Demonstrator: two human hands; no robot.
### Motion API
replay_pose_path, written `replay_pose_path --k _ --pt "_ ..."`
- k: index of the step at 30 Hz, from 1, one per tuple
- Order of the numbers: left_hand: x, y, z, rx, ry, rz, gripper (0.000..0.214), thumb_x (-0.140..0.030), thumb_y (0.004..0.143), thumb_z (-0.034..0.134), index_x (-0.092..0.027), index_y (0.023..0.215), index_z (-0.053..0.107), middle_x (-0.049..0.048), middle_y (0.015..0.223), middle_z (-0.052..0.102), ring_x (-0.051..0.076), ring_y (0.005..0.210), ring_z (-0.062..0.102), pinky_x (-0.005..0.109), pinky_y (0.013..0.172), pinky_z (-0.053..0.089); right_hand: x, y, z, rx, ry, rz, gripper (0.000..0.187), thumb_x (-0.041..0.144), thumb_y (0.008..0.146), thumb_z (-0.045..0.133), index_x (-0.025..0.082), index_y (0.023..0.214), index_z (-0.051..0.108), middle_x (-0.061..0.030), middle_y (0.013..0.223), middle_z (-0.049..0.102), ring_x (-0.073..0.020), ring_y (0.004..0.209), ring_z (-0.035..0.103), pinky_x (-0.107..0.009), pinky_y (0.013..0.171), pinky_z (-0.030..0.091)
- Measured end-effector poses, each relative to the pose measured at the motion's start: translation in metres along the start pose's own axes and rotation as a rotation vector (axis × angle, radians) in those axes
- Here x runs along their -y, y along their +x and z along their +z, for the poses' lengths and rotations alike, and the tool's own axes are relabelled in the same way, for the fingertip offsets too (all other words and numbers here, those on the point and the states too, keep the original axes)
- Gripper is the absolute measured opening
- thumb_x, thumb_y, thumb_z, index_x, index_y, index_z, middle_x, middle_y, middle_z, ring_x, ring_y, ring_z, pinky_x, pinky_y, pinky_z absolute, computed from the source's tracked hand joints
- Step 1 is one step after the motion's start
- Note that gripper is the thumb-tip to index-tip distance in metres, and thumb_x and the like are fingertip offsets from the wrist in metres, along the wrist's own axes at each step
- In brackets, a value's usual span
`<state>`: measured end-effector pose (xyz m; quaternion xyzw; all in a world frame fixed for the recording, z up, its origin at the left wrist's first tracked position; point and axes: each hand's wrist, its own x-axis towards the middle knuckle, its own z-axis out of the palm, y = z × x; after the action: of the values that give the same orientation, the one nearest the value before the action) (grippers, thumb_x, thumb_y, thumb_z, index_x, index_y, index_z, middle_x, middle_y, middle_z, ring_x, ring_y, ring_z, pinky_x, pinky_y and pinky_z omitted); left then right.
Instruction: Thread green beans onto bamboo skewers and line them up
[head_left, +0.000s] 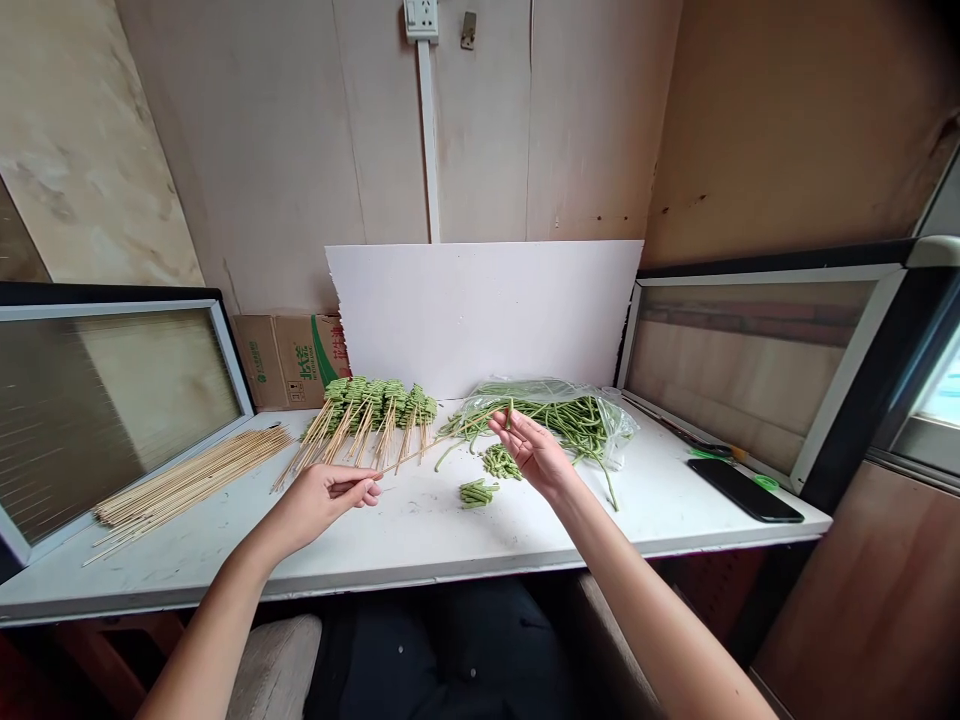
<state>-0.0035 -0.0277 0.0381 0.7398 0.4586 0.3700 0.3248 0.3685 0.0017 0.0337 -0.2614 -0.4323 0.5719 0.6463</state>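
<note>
My left hand [322, 505] pinches the blunt end of a thin bamboo skewer [421, 455] that points right and slightly away from me. At its far end my right hand [534, 450] grips a short piece of green bean [510, 412] between thumb and fingers. Whether the skewer tip has entered the bean is too small to tell. Below the right hand lie a small pile of cut bean pieces [501, 461] and a nearer bundle of cut pieces [477, 493]. Beyond the left hand, several finished bean skewers [390, 400] are stacked with their sticks toward me.
Loose bamboo skewers [195, 475] lie at the left. Long green beans [562, 420] spill from a clear plastic bag at the back. A black phone [744, 490] and scissors [712, 447] are at the right. A white board [487, 315] and cardboard box [289, 360] stand behind.
</note>
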Motion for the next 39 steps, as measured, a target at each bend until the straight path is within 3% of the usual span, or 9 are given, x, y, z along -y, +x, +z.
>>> replay_pose_path --k 8,13,21,27,29,33,39 --pt "-0.005 -0.001 0.000 0.011 0.057 0.004 0.044 -0.054 0.089 0.074 -0.019 0.112 0.085 0.0120 0.098 0.084 0.027 0.086 0.080 0.035 0.068 0.066 0.000 -0.001 -0.001 0.047 -0.035 0.003 0.037 0.050 0.080 0.091 0.025 0.105 0.080 -0.0060 0.125 0.078 -0.0246 0.121 0.074 -0.027 0.090 0.066" --pt "-0.004 -0.001 -0.001 -0.004 0.070 0.029 0.043 -0.054 0.090 0.072 -0.019 0.111 0.086 0.0122 0.097 0.084 0.026 0.082 0.078 0.033 0.063 0.063 0.000 -0.001 -0.001 0.037 -0.037 0.007 0.038 0.049 0.077 0.093 0.024 0.103 0.080 -0.0071 0.125 0.078 -0.0259 0.121 0.074 -0.027 0.084 0.066" --pt "-0.008 -0.001 -0.002 -0.024 0.122 0.057 0.038 -0.053 0.089 0.071 -0.021 0.101 0.087 0.0077 0.083 0.082 0.025 0.081 0.077 0.038 0.087 0.065 -0.002 0.001 -0.002 0.037 -0.003 0.023 0.040 0.049 0.073 0.096 0.025 0.101 0.080 -0.0051 0.123 0.078 -0.0233 0.118 0.075 -0.022 0.078 0.065" --pt "-0.010 -0.002 -0.002 -0.031 0.159 0.044 0.042 -0.055 0.091 0.067 -0.020 0.099 0.087 0.0103 0.101 0.083 0.017 0.060 0.065 0.032 0.064 0.061 -0.004 0.001 -0.003 0.044 -0.011 0.007 0.040 0.049 0.073 0.095 0.025 0.101 0.081 -0.0055 0.120 0.078 -0.0227 0.118 0.075 -0.020 0.078 0.064" --pt "-0.010 -0.002 -0.003 -0.045 0.185 0.046 0.042 -0.058 0.090 0.067 -0.021 0.094 0.087 0.0115 0.108 0.083 0.020 0.070 0.071 0.032 0.066 0.062 -0.004 0.001 -0.003 0.047 -0.021 -0.002 0.039 0.049 0.074 0.096 0.025 0.101 0.081 -0.0055 0.117 0.079 -0.0224 0.116 0.076 -0.021 0.079 0.064" --pt "-0.011 -0.002 -0.006 -0.084 0.215 0.071 0.042 -0.062 0.087 0.070 -0.023 0.083 0.086 0.0116 0.118 0.082 0.032 0.111 0.077 0.036 0.092 0.064 -0.004 0.001 -0.004 0.049 -0.036 -0.025 0.036 0.049 0.074 0.096 0.024 0.096 0.082 -0.0056 0.107 0.080 -0.0217 0.107 0.077 -0.024 0.081 0.064" --pt "-0.013 -0.004 -0.006 -0.081 0.216 0.075 0.040 -0.057 0.089 0.067 -0.021 0.084 0.086 0.0116 0.122 0.081 0.033 0.119 0.075 0.038 0.100 0.062 0.002 -0.001 -0.002 0.035 -0.077 -0.065 0.034 0.048 0.069 0.098 0.023 0.086 0.083 -0.0054 0.094 0.081 -0.0224 0.097 0.076 -0.027 0.080 0.062"
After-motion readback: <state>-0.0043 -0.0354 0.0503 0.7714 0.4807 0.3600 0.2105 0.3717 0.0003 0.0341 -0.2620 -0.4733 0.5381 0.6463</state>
